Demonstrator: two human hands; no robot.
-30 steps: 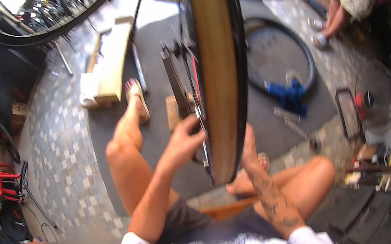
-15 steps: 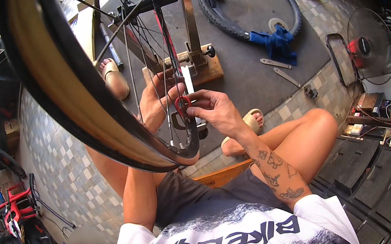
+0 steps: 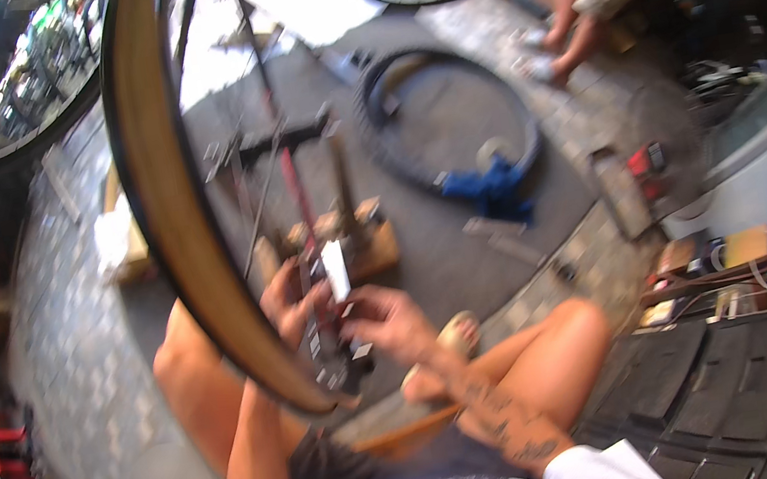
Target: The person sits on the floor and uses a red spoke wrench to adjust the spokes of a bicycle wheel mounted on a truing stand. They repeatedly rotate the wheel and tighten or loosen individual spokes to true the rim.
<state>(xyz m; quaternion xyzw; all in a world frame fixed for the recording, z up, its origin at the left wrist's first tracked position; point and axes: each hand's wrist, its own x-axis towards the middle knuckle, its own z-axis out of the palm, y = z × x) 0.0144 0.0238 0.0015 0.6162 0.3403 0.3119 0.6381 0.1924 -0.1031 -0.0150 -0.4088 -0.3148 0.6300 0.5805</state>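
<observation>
A bicycle wheel with a tan-lined black rim (image 3: 163, 173) stands upright between my legs, mounted in a truing stand on a wooden base (image 3: 375, 246). My left hand (image 3: 292, 303) is at the wheel's lower part, fingers bent beside the spokes and partly hidden. From the other side my right hand (image 3: 388, 320) reaches to the rim, thumb and fingers drawn together in a pinch. Blur hides what lies between them; the red spoke wrench seen earlier cannot be made out. A white strip (image 3: 337, 271) stands just above my right fingertips.
A loose tyre (image 3: 377, 131) with a blue cloth (image 3: 490, 189) lies on the dark mat. Flat levers (image 3: 503, 239) lie nearby. A fan (image 3: 655, 164) and black cases (image 3: 692, 382) are at the right. Another person's legs (image 3: 571, 33) show at far right.
The whole view has shifted and blurred, bringing more of the far floor, another wheel and the other person's clothing into sight. My hands stay near the lower rim; the red wrench no longer shows.
</observation>
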